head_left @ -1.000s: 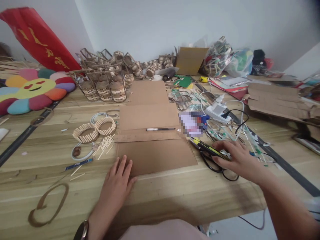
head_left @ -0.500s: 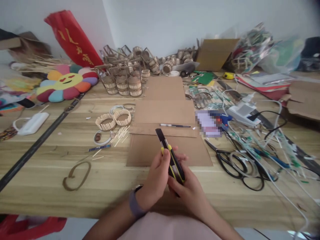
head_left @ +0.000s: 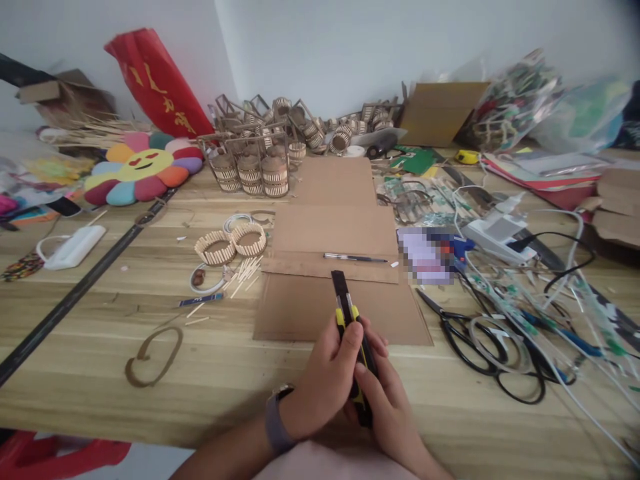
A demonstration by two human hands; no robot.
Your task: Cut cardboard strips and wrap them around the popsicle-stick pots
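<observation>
Both hands are wrapped round a black and yellow utility knife (head_left: pixel 367 357) near the table's front edge. Its dark blade (head_left: pixel 340 285) is out and points away from me. My left hand (head_left: pixel 327 377), with a watch on the wrist, closes on the knife's upper body, thumb on top. Around the lower handle, my right hand (head_left: pixel 387 393) is closed from the right side. Beyond the blade lie flat cardboard pieces: a lower sheet (head_left: pixel 300 310), a middle sheet (head_left: pixel 330 227) and a far one (head_left: pixel 335 180). A pen (head_left: pixel 355 258) rests across the middle sheet.
Black scissors (head_left: pixel 470 343) and tangled cables lie right of the cardboard, near a white power strip (head_left: pixel 500 233). Two round stick-walled baskets (head_left: pixel 215 248) and loose sticks (head_left: pixel 245 277) sit left. Small wooden buckets (head_left: pixel 250 177) and an open box (head_left: pixel 443 113) stand behind.
The knife has moved right and nearer to me and stands straighter. My right fingers have closed further around it. The view has shifted slightly.
</observation>
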